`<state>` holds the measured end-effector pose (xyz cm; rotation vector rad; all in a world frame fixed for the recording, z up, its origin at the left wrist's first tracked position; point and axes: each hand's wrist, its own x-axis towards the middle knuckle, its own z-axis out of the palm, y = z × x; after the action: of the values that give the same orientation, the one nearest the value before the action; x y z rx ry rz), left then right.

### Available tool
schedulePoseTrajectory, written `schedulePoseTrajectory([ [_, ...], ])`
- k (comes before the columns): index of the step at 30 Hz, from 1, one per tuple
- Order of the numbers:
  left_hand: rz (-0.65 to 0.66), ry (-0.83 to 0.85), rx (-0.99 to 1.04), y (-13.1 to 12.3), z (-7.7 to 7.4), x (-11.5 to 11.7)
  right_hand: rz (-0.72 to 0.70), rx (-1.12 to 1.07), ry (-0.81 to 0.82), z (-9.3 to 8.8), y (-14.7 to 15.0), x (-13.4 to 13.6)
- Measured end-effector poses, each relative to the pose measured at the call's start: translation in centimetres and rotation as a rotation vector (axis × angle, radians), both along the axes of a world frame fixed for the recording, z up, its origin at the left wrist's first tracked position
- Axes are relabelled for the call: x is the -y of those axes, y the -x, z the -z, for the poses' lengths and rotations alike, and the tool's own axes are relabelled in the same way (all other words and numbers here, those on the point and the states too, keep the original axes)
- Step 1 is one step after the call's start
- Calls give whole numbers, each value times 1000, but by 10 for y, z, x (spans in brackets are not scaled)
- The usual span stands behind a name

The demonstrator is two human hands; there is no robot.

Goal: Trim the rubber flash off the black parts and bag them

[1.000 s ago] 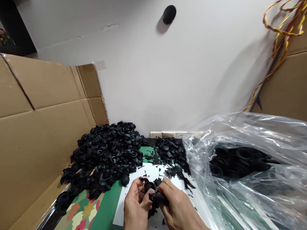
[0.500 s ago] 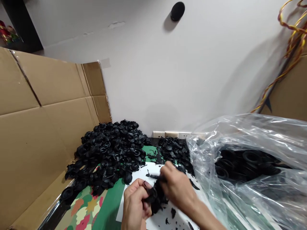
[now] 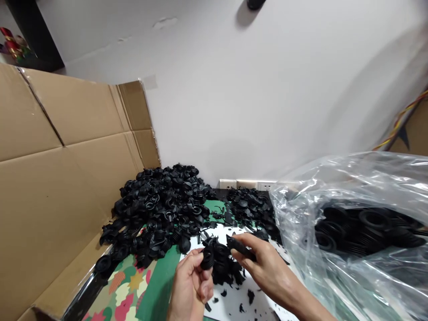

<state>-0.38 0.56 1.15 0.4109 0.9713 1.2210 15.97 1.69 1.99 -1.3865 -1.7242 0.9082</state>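
Note:
My left hand [image 3: 191, 281] pinches a small black ribbed rubber bellows [image 3: 207, 258] between thumb and fingers. To its right, my right hand [image 3: 269, 266] is closed around a dark elongated object [image 3: 241, 248] with a pointed end; its exact kind I cannot make out. The two held things are apart. Between and below the hands, a small heap of black rubber parts [image 3: 223, 267] with ragged edges lies on a white sheet [image 3: 230, 308], and black scraps are scattered on the sheet.
A large pile of black rubber parts [image 3: 163, 209] lies at the left beside a cardboard box [image 3: 83, 107]. Another pile of black pieces [image 3: 249, 204] sits near the wall sockets [image 3: 247, 184]. At right stands a clear plastic bag [image 3: 297, 223] holding ribbed black parts.
My hands have drawn apart, so the ribbed bellows and the dark pointed object now show clearly. The view has shifted slightly, moving the scene rightward.

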Motion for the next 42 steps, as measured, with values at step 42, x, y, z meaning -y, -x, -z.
schedulePoseTrajectory([
  [42, -61, -376, -275, 12, 3, -2, 233, -60, -127, 14, -19, 12],
])
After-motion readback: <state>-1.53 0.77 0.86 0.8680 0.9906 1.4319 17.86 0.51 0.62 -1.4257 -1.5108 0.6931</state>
